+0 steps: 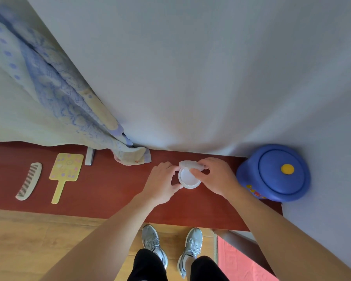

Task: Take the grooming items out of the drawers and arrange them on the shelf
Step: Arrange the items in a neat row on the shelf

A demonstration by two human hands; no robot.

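A person's left hand (160, 183) grips a round white compact (188, 178) over the red-brown shelf (109, 189), fingers (171, 167) curled round its left side. The right hand (217, 175) pinches the raised lid (187, 164). A comb (29, 180) and a yellow hand mirror (66, 169) lie side by side well to the left. A blue lidded pot (276, 173) stands at the shelf's right end.

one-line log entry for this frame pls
phase: arranging | left hand: holds white compact | right hand: pinches lid, raised | shelf: comb, yellow hand mirror laid out
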